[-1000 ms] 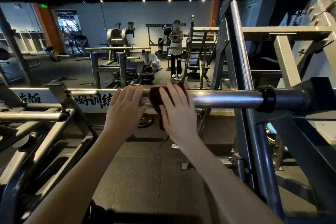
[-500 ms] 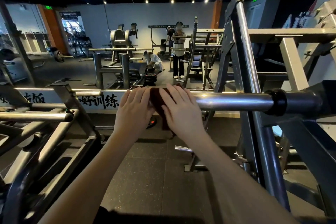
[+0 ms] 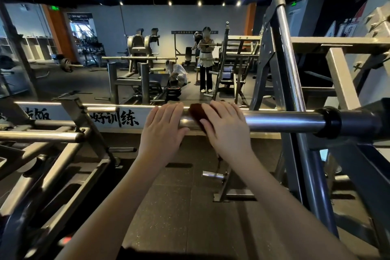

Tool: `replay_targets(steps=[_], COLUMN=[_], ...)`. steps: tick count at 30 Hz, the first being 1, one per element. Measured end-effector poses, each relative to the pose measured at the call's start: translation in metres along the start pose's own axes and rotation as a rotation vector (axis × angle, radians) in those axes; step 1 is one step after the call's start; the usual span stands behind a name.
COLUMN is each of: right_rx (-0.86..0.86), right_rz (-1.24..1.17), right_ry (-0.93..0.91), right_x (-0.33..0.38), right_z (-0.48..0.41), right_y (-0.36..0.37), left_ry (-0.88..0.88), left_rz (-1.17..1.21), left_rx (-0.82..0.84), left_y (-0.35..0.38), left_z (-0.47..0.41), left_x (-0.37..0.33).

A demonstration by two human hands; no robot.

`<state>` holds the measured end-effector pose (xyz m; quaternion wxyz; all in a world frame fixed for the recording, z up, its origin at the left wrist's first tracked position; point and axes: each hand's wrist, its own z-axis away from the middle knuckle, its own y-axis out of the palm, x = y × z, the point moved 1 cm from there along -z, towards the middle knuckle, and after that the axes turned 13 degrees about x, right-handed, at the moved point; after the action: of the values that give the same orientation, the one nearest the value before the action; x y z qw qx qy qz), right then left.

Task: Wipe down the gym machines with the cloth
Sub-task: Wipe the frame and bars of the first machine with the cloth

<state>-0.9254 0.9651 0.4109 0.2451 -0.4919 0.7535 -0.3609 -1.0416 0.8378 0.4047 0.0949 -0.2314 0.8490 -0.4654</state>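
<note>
A thick chrome bar point(image 3: 274, 121) of the gym machine runs across in front of me, ending in a black collar point(image 3: 328, 122) on the right. A dark red cloth point(image 3: 197, 113) is wrapped over the bar. My right hand point(image 3: 225, 129) lies on the cloth, fingers over the top and thumb on its near side, holding it against the bar. My left hand point(image 3: 162, 131) rests on the bare bar just left of the cloth, fingers laid straight over it. Most of the cloth is hidden under my right hand.
A slanted chrome upright point(image 3: 289, 59) and dark frame stand at right. Grey machine arms point(image 3: 48, 136) fill the lower left. Beyond the bar is a mirror wall with a lettered strip point(image 3: 114, 119), showing people point(image 3: 205, 63) and other machines. Dark rubber floor point(image 3: 168, 207) lies below.
My two hands came together on the bar half a second ago; now a small gap shows the cloth between them again. The cloth stays under my right hand.
</note>
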Motion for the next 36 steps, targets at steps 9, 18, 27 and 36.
replay_targets(steps=[9,18,27,36], right_rx=[-0.086,-0.052,-0.024,-0.059], right_rz=[-0.098,-0.033,0.017,-0.014], right_ry=[0.161,0.151,-0.114,-0.027], right_x=[0.028,0.002,0.053,0.071], right_z=[0.005,0.019,-0.012,-0.02], right_y=[0.011,0.006,0.018,0.026], left_ry=[0.029,-0.109,-0.039,-0.124], left_rz=[0.094,0.843,1.229,1.322], left_rx=[0.043,0.252,0.279,0.216], left_y=[-0.005,-0.02,-0.018,-0.011], left_z=[0.002,0.021,0.027,0.025], left_x=[0.001,0.042,0.031,0.022])
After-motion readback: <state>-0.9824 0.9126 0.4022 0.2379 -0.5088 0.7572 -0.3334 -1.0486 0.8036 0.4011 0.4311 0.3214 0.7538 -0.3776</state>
